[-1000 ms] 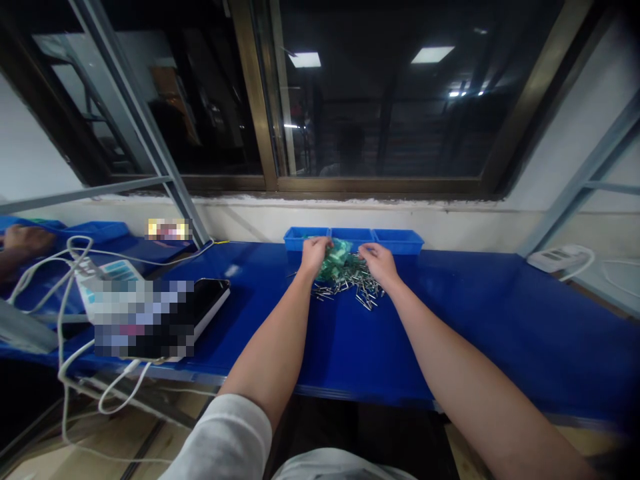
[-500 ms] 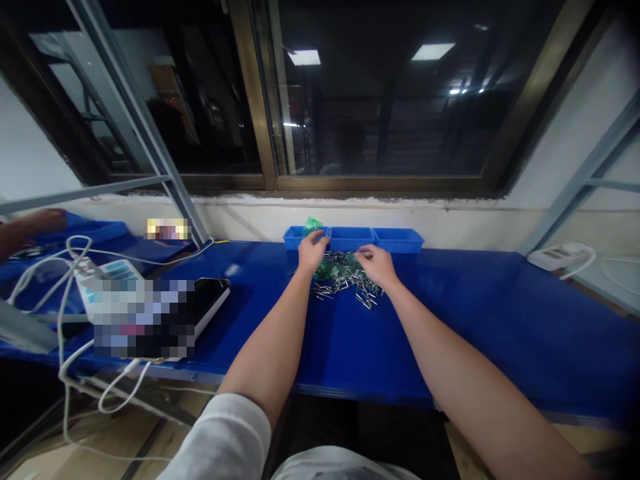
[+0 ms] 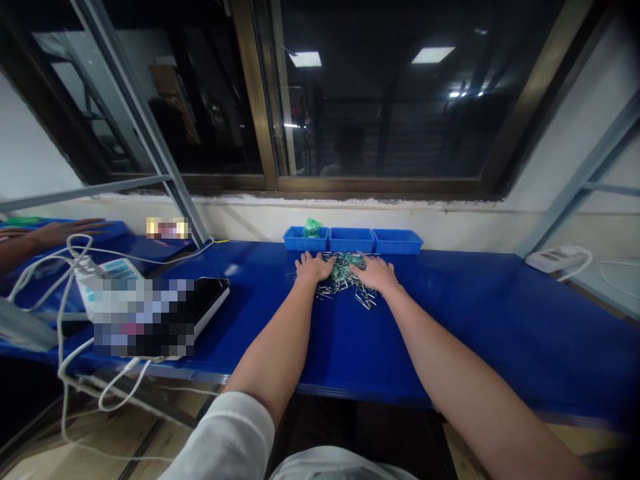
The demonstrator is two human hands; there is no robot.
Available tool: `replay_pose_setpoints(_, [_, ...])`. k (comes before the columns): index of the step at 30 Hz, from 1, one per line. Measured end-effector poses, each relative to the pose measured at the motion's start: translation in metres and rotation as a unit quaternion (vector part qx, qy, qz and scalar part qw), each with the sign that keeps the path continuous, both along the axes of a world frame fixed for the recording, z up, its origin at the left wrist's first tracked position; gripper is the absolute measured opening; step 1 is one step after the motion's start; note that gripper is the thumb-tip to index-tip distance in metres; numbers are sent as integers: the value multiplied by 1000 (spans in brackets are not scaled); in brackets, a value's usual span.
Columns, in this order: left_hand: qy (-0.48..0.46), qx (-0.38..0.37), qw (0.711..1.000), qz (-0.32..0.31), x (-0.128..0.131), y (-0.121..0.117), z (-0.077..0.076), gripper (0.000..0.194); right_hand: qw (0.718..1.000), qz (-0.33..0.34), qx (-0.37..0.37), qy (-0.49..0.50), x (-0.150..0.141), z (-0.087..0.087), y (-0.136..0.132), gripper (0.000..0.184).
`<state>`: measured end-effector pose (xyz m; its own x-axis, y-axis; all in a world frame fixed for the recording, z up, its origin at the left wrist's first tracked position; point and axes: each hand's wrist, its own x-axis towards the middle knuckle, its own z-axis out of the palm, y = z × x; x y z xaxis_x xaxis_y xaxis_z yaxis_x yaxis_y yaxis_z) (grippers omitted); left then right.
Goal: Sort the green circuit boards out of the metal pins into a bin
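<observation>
A heap of small metal pins mixed with green parts (image 3: 345, 280) lies on the blue table (image 3: 450, 320) in front of three blue bins (image 3: 353, 240). My left hand (image 3: 313, 267) lies palm down on the heap's left side, fingers stretched out. On the heap's right side rests my right hand (image 3: 376, 273), flat as well, fingers reaching toward the left one. A crumpled green bag (image 3: 313, 228) sits in the leftmost bin.
A dark device with white cables (image 3: 150, 313) lies at the left of the table. Another person's hand (image 3: 60, 232) reaches over blue trays at far left. A white power strip (image 3: 557, 257) sits at far right, under the window wall.
My left hand carried the green bag from the heap up to the leftmost bin, let it go there and came back down. Both hands now lie flat on the heap.
</observation>
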<state>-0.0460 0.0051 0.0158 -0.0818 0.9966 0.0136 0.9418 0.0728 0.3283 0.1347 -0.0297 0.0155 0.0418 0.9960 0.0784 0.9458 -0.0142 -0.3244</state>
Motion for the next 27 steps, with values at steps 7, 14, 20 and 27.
replay_pose_setpoints(7, [6,10,999,-35,10,-1,-6,86,999,28,18,-12,0,-2,1,74])
replay_pose_setpoints(14, [-10,36,997,-63,18,-5,-7,79,997,42,62,-5,0,-3,0,64])
replay_pose_setpoints(20, [-30,63,995,-67,20,-5,-8,73,996,37,85,5,-1,-3,0,57])
replay_pose_setpoints(27, [5,124,983,-135,25,-6,-7,50,995,54,81,-10,-3,-2,2,52])
